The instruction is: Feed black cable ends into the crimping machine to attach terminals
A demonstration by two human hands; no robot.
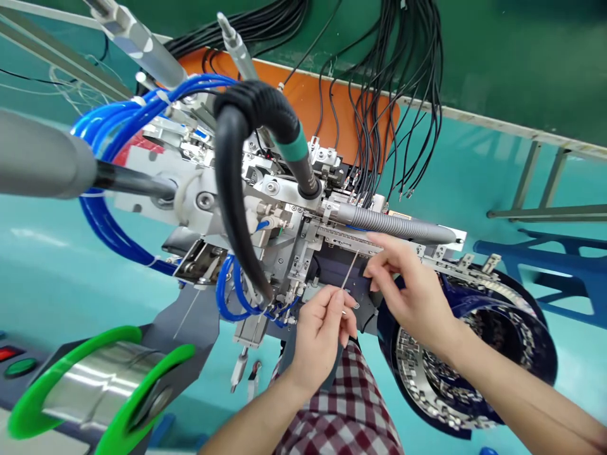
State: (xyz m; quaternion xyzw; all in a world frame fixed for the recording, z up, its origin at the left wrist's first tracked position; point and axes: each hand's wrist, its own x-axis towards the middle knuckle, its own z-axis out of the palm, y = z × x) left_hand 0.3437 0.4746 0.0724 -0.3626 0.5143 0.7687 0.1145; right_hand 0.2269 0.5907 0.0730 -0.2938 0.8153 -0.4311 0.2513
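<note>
My left hand [323,328] is closed, thumb against fingers, around a thin pale metallic stick [350,270]. The stick slants up and right, its tip close to the slotted feed rail [348,240]. To the right, my right hand [415,287] hovers over the machine's front. Its index finger stretches out to the rail's edge, while the other fingers curl toward the thumb; nothing shows between them. Whether the index finger touches the rail I cannot tell. Below and behind that hand, a round dark-blue feeder bowl [509,328] contains many small metal parts.
A soldering-type cable arm [232,183] bends over the machine's middle. Blue air hoses [107,218] loop at left. A green-flanged wire spool [104,382] stands front left. Black cables [374,107] with bare ends hang over an orange board [303,95]. A ribbed grey tube [398,222] runs above the rail.
</note>
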